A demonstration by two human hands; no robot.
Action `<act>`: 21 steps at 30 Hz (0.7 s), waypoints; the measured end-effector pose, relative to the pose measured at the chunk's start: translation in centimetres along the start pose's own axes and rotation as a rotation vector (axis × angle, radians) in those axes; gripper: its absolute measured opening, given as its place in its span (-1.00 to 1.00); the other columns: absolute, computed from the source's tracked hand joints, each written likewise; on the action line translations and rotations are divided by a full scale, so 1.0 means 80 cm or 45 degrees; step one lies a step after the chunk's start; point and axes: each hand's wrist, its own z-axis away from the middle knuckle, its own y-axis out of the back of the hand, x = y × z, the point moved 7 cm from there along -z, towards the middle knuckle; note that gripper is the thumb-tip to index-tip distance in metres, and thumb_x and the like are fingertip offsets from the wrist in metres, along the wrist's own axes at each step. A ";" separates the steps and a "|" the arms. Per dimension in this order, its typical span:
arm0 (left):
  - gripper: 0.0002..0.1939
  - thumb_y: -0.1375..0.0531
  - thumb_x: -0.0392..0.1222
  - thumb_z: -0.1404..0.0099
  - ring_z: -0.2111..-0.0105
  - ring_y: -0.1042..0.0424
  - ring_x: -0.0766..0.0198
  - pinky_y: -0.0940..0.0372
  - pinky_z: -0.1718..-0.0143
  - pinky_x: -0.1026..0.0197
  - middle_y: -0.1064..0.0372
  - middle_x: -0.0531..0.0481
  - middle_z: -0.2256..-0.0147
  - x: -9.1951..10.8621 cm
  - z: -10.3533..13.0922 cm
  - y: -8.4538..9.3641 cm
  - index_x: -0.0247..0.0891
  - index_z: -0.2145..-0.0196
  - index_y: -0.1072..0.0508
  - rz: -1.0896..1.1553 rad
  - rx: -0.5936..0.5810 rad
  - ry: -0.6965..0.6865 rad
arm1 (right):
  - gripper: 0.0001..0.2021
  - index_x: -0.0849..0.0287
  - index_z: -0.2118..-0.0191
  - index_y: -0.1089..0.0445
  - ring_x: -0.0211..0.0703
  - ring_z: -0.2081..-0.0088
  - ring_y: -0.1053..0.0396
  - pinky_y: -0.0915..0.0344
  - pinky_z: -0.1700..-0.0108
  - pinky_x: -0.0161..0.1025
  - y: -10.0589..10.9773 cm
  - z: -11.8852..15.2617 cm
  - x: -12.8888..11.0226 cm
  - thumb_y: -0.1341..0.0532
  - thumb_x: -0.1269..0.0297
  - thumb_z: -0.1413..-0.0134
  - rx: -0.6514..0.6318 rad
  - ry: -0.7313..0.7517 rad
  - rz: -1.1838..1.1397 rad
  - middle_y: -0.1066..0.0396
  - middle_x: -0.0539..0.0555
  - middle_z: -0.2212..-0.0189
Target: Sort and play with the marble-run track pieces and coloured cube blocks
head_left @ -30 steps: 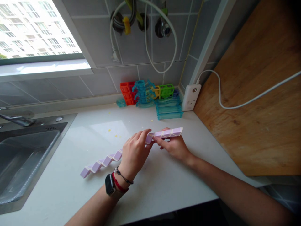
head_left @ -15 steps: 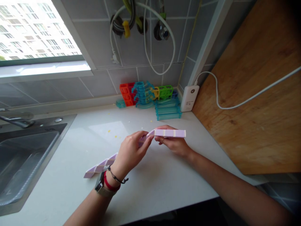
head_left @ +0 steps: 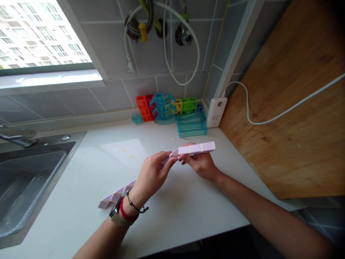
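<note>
A lilac and white snake puzzle (head_left: 197,148) of wedge-shaped segments is between my two hands above the counter. My left hand (head_left: 153,172) pinches it near the middle, thumb in front, where the segments bend. My right hand (head_left: 201,163) grips the straight run of segments from behind and below, with its thumb on the near side. A zigzag lilac stretch (head_left: 115,196) sticks out to the left behind my left wrist. Whether it joins the held part is hidden by that hand.
Against the tiled wall stand red plastic frames (head_left: 145,108), translucent blue pieces (head_left: 192,126) and green frames (head_left: 189,105). A white power bank (head_left: 216,112) with a cable leans by the wooden board (head_left: 283,126). Left is a sink (head_left: 29,180). Yellow bits (head_left: 132,156) dot the white counter (head_left: 188,212).
The right end of the snake puzzle has tilted up slightly. Its zigzag left stretch has shifted a little right and down. Both hands keep their hold.
</note>
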 end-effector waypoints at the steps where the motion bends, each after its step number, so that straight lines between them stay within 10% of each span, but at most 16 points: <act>1: -0.66 -0.12 0.02 -0.49 0.44 -0.34 0.32 -0.20 0.40 0.30 -0.50 0.00 0.40 0.000 0.000 0.000 -0.23 0.21 -0.60 -0.009 0.000 -0.001 | -0.65 0.12 0.13 -0.49 -0.13 0.33 -0.49 -0.52 0.29 -0.15 0.000 0.000 -0.001 -0.44 0.03 -0.07 0.013 -0.001 -0.013 -0.52 0.06 0.27; 21: -0.75 -0.12 -0.05 -0.50 0.32 -0.45 0.26 -0.24 0.33 0.26 -0.51 -0.04 0.27 0.007 0.001 -0.007 -0.20 0.16 -0.54 -0.119 -0.018 -0.093 | -0.60 0.22 0.30 -0.52 -0.20 0.40 -0.47 -0.50 0.37 -0.27 -0.005 -0.003 0.026 -0.42 -0.07 -0.04 -0.056 -0.444 -0.472 -0.47 0.03 0.46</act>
